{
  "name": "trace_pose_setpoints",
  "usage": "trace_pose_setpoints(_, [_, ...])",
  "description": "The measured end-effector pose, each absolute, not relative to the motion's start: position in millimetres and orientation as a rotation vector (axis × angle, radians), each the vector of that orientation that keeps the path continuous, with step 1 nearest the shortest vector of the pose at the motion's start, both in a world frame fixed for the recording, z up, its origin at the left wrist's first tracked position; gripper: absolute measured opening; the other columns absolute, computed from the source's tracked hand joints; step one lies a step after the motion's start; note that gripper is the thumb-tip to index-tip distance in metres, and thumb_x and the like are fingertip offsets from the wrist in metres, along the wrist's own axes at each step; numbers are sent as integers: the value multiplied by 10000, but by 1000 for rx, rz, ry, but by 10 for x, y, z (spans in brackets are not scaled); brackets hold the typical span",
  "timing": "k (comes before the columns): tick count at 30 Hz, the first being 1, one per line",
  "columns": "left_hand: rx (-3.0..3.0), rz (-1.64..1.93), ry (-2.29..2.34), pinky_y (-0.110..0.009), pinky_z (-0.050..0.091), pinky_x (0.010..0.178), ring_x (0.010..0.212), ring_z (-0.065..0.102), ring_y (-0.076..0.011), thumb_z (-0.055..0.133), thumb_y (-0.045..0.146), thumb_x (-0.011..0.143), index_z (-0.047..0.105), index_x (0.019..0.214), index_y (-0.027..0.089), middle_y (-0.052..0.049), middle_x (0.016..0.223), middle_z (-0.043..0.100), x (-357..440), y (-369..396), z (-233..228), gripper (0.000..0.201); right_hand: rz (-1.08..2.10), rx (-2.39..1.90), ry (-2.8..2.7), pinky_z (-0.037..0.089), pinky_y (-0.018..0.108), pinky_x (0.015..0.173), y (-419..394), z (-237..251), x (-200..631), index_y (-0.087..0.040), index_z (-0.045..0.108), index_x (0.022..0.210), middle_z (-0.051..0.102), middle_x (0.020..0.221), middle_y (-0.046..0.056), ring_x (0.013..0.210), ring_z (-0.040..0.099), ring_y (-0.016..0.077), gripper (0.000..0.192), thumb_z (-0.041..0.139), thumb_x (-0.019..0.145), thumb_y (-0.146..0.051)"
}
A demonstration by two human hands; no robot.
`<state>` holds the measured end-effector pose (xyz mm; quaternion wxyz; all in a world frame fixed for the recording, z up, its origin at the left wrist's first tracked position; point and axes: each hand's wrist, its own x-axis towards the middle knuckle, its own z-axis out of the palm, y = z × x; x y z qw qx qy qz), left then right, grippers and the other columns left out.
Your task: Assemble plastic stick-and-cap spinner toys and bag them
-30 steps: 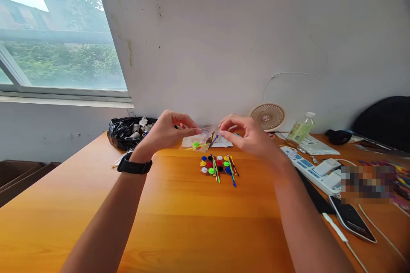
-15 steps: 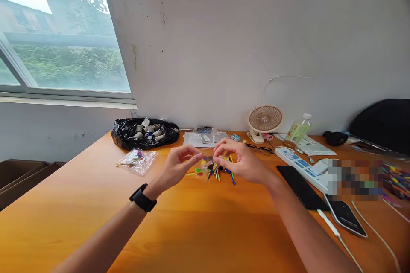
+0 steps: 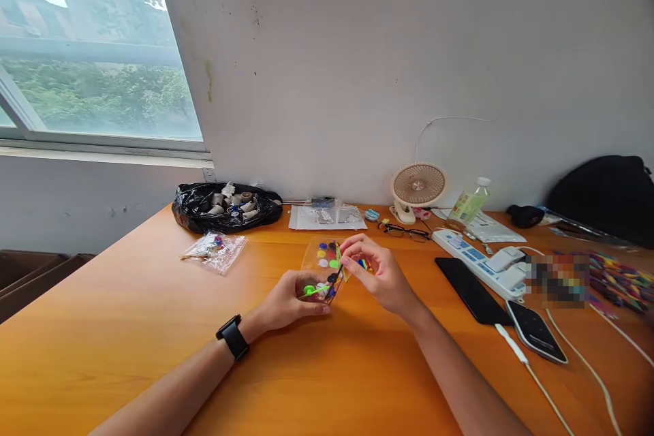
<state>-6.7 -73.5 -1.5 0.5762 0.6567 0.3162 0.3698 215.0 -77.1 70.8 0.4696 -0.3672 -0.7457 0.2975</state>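
Holding a small clear plastic pouch of coloured round caps and thin sticks (image 3: 327, 266) between both hands, you keep it just above the orange wooden table (image 3: 153, 327), near its middle. Your left hand (image 3: 291, 300), with a black wristband (image 3: 233, 338) at the wrist, rests low on the table and is curled closed on the pouch's lower edge, thumb and fingers pinching near a bright green piece. Your right hand (image 3: 375, 272) is partly closed, its fingertips gripping the pouch's right edge (some coloured pieces show behind the fingers, and you cannot tell from this view whether they are in the pouch or loose in the palm). The pouch stands tilted, its upper corner leaning away from you.

To the left lies a second clear packet of small items (image 3: 217, 250), well apart from your hands. Behind it, against the wall, sits a black plastic bag of small spools (image 3: 225, 208). A flat clear packet (image 3: 327, 216) lies beyond the pouch. Right of that stand a small beige desk fan (image 3: 417, 187), a pair of dark-framed glasses (image 3: 406, 231), a clear bottle with green label (image 3: 470, 203), a white power strip (image 3: 475, 259) and two dark phones (image 3: 473, 279) lying flat.
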Motion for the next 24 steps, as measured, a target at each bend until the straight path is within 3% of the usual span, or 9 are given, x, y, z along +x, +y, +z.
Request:
trace_pose_setpoints(7, [1493, 1003, 814, -350, 572, 864, 914, 698, -233, 888, 426, 744, 737, 1087, 146, -92, 1028, 760, -65, -708, -90, 468, 654, -915, -1725, 546, 336, 864, -696, 617, 2215, -224, 648, 901, 599, 1126, 80, 1105, 602, 230, 234, 607, 995, -435])
trace_pose_setpoints(14, [1460, 1024, 795, -432, 576, 981, 1054, 723, -288, 882, 407, 759, 725, 1143, 161, -113, 1149, 776, -68, -692, -140, 481, 547, -934, -1868, 460, 417, 1073, -756, 668, 2224, -235, 702, 883, 583, 1156, 82, 1191, 580, 251, 159, 659, 970, -360])
trace_pose_setpoints(24, [1599, 997, 803, -383, 576, 938, 1042, 714, -287, 824, 442, 813, 754, 1159, 181, -93, 1139, 775, -50, -729, -81, 439, 593, -881, -1866, 465, 427, 1080, -776, 650, 2202, -258, 744, 886, 568, 1202, 80, 1191, 577, 251, 157, 670, 967, -370])
